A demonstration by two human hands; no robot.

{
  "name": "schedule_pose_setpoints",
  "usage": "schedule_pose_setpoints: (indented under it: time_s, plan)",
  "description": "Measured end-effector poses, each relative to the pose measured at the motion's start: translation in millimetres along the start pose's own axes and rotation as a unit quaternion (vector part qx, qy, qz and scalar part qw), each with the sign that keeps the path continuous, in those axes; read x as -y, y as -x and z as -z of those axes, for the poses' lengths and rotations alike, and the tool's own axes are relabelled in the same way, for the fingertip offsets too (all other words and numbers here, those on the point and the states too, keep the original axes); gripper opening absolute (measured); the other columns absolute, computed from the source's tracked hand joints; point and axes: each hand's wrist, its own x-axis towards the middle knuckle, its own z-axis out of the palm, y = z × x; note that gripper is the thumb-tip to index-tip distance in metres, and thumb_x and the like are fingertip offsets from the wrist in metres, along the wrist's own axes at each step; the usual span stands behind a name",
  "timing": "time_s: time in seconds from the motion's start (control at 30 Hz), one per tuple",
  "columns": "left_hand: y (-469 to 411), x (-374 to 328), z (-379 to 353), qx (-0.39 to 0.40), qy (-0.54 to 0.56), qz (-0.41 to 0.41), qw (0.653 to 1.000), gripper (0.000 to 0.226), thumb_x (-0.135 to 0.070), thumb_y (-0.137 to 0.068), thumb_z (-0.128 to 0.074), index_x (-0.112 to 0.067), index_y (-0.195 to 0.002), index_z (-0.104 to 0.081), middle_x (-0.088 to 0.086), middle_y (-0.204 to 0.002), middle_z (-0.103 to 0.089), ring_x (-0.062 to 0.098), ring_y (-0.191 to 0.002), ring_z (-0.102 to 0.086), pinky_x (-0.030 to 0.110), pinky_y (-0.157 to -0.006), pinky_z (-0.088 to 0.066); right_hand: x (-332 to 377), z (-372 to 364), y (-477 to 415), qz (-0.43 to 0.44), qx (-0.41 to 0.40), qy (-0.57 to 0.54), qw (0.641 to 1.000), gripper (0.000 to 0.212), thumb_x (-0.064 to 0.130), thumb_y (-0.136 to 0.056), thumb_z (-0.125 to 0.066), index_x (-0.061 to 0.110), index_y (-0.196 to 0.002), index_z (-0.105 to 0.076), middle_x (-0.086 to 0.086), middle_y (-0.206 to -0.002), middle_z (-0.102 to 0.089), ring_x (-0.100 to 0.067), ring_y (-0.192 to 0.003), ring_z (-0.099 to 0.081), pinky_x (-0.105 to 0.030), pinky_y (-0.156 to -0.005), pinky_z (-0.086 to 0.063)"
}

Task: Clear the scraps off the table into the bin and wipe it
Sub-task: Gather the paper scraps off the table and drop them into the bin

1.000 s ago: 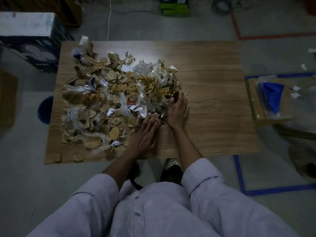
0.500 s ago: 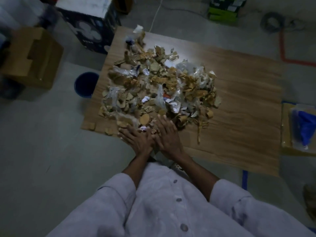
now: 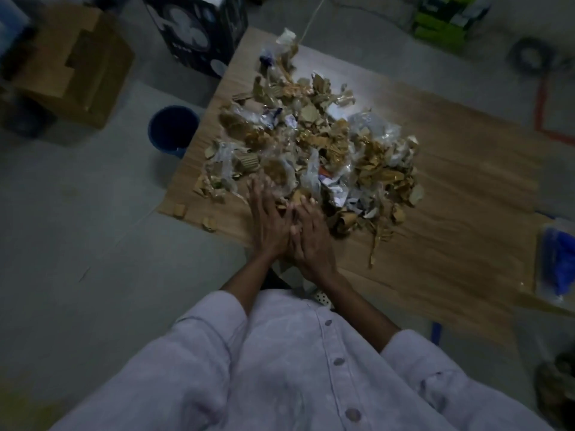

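Observation:
A heap of cardboard, paper and clear plastic scraps (image 3: 314, 144) covers the left half of the low wooden table (image 3: 460, 188). My left hand (image 3: 267, 219) and my right hand (image 3: 311, 237) lie flat side by side at the near edge of the heap, fingers straight and pressed against the scraps. A dark blue bin (image 3: 173, 129) stands on the floor just off the table's left edge. Two small cardboard bits (image 3: 193, 216) sit apart near the table's near left corner.
A brown cardboard box (image 3: 71, 66) and a dark printed box (image 3: 199, 29) stand on the floor beyond the bin. A blue cloth in clear wrap (image 3: 560, 259) lies on a board at the right. Green boxes (image 3: 448, 20) and cables sit at the back.
Both hands have slid left along the heap's near edge and come together, pushing scraps towards the bin side. The view has swung left, bringing the bin and the boxes into sight.

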Motion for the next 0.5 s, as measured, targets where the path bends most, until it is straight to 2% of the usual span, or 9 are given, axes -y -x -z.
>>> schedule_pose_setpoints:
  time_s: [0.07, 0.17, 0.2, 0.23, 0.3, 0.4, 0.5]
  plan:
    - [7, 25, 19, 0.007, -0.026, 0.012, 1.0, 0.076, -0.054, -0.102, -0.047, -0.011, -0.16, -0.023, 0.009, -0.168, -0.014, 0.029, -0.156, -0.011, 0.043, -0.128, -0.008, 7, -5, -1, 0.013, 0.029, 0.007, 0.999, 0.052, 0.029, -0.108, -0.039, 0.011, -0.156, -0.035, -0.008, -0.166, -0.028, -0.02, -0.157, -0.015, -0.045, -0.124, -0.023]
    - [10, 48, 43, -0.089, -0.061, 0.16, 0.981, 0.08, -0.05, -0.101, -0.045, -0.002, -0.159, -0.019, 0.027, -0.166, -0.006, 0.039, -0.155, -0.003, 0.037, -0.125, 0.01, 21, -20, -12, 0.038, 0.046, 0.019, 0.998, 0.053, 0.032, -0.107, -0.04, 0.009, -0.155, -0.035, -0.009, -0.164, -0.03, -0.019, -0.156, -0.015, -0.03, -0.126, -0.007]
    - [6, 56, 48, -0.116, -0.062, 0.184, 0.974, 0.084, -0.053, -0.099, -0.043, -0.001, -0.159, -0.017, 0.029, -0.165, -0.003, 0.042, -0.154, -0.001, 0.041, -0.125, 0.009, 25, -25, -16, 0.035, 0.047, 0.016, 0.998, 0.053, 0.033, -0.107, -0.04, 0.009, -0.155, -0.036, -0.01, -0.164, -0.031, -0.02, -0.156, -0.016, -0.026, -0.126, -0.004]
    - [1, 57, 53, -0.11, -0.066, 0.205, 0.97, 0.089, -0.057, -0.097, -0.041, 0.0, -0.159, -0.015, 0.029, -0.165, 0.0, 0.044, -0.154, 0.002, 0.047, -0.126, 0.006, 29, -29, -19, 0.031, 0.047, 0.014, 0.998, 0.054, 0.034, -0.107, -0.04, 0.009, -0.154, -0.037, -0.01, -0.163, -0.032, -0.02, -0.155, -0.018, -0.027, -0.126, -0.006]
    - [-10, 64, 50, -0.074, -0.094, 0.169, 0.978, 0.095, -0.064, -0.094, -0.038, 0.001, -0.159, -0.013, 0.03, -0.165, -0.002, 0.045, -0.154, 0.002, 0.054, -0.125, 0.0, 34, -38, -23, 0.034, 0.045, 0.014, 0.998, 0.055, 0.036, -0.107, -0.039, 0.007, -0.154, -0.038, -0.011, -0.163, -0.032, -0.023, -0.155, -0.02, -0.036, -0.126, -0.017]
    - [-33, 61, 39, -0.038, -0.152, 0.124, 0.98, 0.095, -0.068, -0.096, -0.029, 0.0, -0.16, -0.011, 0.028, -0.166, -0.007, 0.04, -0.155, -0.002, 0.053, -0.126, -0.003, 33, -44, -34, 0.021, 0.041, 0.004, 0.999, 0.053, 0.031, -0.107, -0.043, 0.008, -0.153, -0.039, -0.011, -0.163, -0.032, -0.024, -0.155, -0.021, -0.04, -0.125, -0.021]
    - [-60, 33, 36, 0.057, -0.061, 0.073, 0.994, 0.082, -0.056, -0.102, -0.037, -0.007, -0.161, -0.007, 0.022, -0.167, -0.01, 0.034, -0.156, -0.006, 0.049, -0.127, -0.006, 28, -44, -45, 0.012, 0.021, 0.024, 0.999, 0.052, 0.026, -0.105, -0.049, 0.006, -0.152, -0.04, -0.013, -0.163, -0.033, -0.028, -0.153, -0.027, -0.042, -0.124, -0.023]
